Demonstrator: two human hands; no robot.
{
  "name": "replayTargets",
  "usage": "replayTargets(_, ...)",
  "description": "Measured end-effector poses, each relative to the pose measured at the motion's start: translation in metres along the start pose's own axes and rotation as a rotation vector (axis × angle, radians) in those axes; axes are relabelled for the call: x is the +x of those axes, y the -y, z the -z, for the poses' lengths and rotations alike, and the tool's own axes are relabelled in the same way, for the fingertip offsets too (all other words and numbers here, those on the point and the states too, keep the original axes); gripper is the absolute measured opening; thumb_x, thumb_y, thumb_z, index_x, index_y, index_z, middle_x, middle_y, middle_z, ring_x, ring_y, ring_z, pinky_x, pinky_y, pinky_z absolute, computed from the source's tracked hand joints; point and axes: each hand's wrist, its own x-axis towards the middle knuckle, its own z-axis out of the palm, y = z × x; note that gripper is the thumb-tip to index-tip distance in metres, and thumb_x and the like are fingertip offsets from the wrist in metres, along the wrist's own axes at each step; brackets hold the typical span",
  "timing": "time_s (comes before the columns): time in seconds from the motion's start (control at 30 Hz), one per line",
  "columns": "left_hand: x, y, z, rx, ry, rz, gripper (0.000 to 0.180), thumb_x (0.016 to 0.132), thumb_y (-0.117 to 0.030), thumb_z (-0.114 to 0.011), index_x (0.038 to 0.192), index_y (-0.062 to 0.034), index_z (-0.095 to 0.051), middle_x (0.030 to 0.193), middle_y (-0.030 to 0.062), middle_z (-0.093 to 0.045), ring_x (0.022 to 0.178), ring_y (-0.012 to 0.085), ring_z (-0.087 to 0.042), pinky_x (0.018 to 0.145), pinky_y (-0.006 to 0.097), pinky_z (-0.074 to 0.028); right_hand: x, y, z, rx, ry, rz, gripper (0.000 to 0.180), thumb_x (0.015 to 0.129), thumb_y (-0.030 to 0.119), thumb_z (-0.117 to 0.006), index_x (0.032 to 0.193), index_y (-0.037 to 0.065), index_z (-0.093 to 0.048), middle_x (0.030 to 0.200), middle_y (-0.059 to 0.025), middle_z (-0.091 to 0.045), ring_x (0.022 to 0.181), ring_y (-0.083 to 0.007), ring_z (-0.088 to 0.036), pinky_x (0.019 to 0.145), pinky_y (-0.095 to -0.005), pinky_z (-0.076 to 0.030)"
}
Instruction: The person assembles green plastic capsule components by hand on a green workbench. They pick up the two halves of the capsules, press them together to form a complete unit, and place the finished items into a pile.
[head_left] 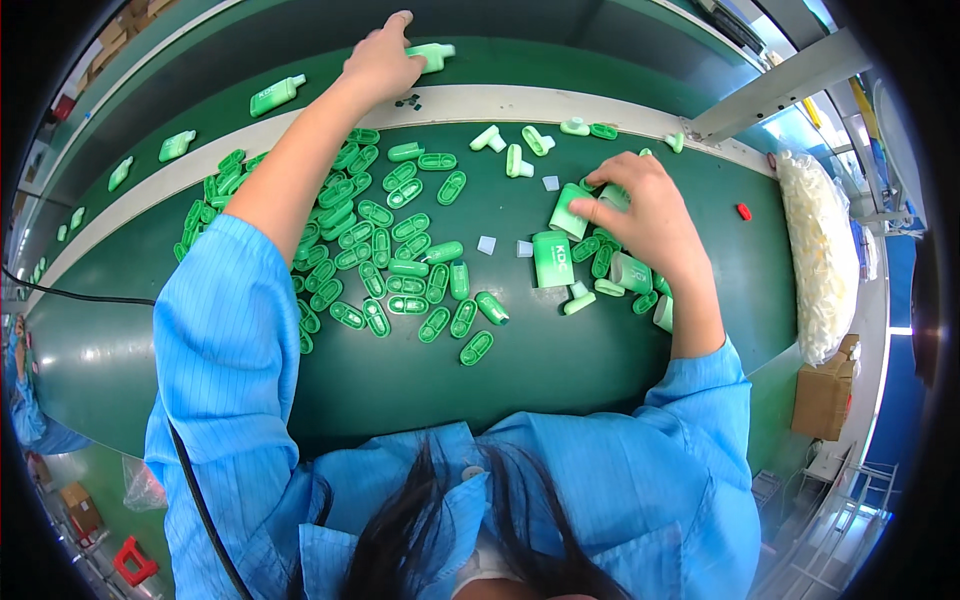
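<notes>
My left hand stretches over the pale rail to the far belt, one finger extended. Beside its thumb lies a green vape-like device with a narrow mouthpiece, its near end hidden by the hand. On the right, my right hand curls its thumb and fingers round a green casing; the exact grip is partly hidden. Just below stands another green casing with pale lettering. Under the right hand lie a further casing and several green oval pieces. A small mouthpiece rests nearby.
Many green oval caps spread over the left and middle of the dark green table. Loose mouthpieces and small translucent squares lie farther back. Finished-looking devices line the far belt. A bulging clear bag sits at right.
</notes>
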Motion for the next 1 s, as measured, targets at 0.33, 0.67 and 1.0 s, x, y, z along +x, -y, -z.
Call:
replayTargets(0.33,-0.134,-0.097,-0.027,0.009,0.232,-0.563,0.039,0.079,-0.022,-0.065,0.112,-0.0042,-0.056,0.102,0.0152,-0.06,0.093,0.0308,-0.059,0.08,0.04,-0.048,0.0,0.009,-0.012,0.281,-0.125,0.1,0.019,0.076,0.007,-0.066,0.094,0.002,-0.065,0.089,-0.012,-0.062,0.081,-0.0286,-0.059,0.071,-0.0375,-0.048)
replayTargets(0.67,-0.155,-0.101,-0.036,-0.085,0.276,-0.48,0.038,0.071,-0.017,-0.072,0.103,-0.0046,-0.056,0.099,0.0133,-0.047,0.092,0.0317,-0.054,0.079,0.039,-0.046,0.001,-0.013,-0.005,0.171,-0.115,-0.139,0.017,0.078,0.014,-0.064,0.09,0.002,-0.066,0.083,-0.0129,-0.066,0.073,-0.0266,-0.063,0.068,-0.0352,-0.049)
replayTargets(1.0,-0.137,-0.06,-0.002,-1.09,0.381,0.143,0.037,0.086,-0.015,-0.063,0.117,-0.0033,-0.049,0.102,0.0048,-0.056,0.09,0.0108,-0.055,0.079,0.025,-0.046,0.05,-0.001,-0.042,0.045,-0.153,0.073,0.018,0.077,0.016,-0.063,0.087,0.001,-0.065,0.084,-0.0152,-0.065,0.079,-0.0345,-0.06,0.073,-0.0404,-0.047)
